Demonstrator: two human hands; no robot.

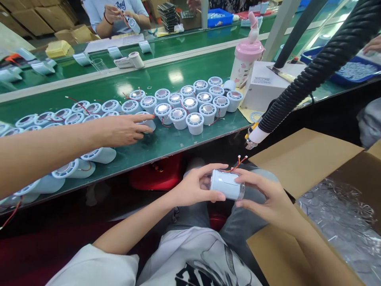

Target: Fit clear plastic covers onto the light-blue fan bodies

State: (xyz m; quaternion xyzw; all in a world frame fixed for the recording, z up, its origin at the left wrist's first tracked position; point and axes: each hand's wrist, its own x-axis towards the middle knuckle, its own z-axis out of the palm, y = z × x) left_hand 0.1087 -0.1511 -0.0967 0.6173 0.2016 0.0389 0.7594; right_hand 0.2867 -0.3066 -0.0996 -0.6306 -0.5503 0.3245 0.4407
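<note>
Over my lap I hold a light blue cylindrical housing [224, 184] on its side, with red, yellow and dark wires and small white connectors sticking up from it. My left hand [198, 183] is closed round its left end, thumb along the front. The fingers and thumb of my right hand [263, 194] grip its right end, where a clear plastic piece [242, 191] shows. Beyond, similar blue housings [195, 124] stand in rows on the green bench [178, 143], many with thin wires. A co-worker's hand [125, 129] reaches in from the left and touches one.
A black corrugated hose with a metal-tipped nozzle [252, 139] hangs at right above my knees. An open carton [303, 159] holds clear plastic parts [336, 222]. A pink-lidded cup [247, 57] stands beside a white box [262, 85]. Another person works across the bench.
</note>
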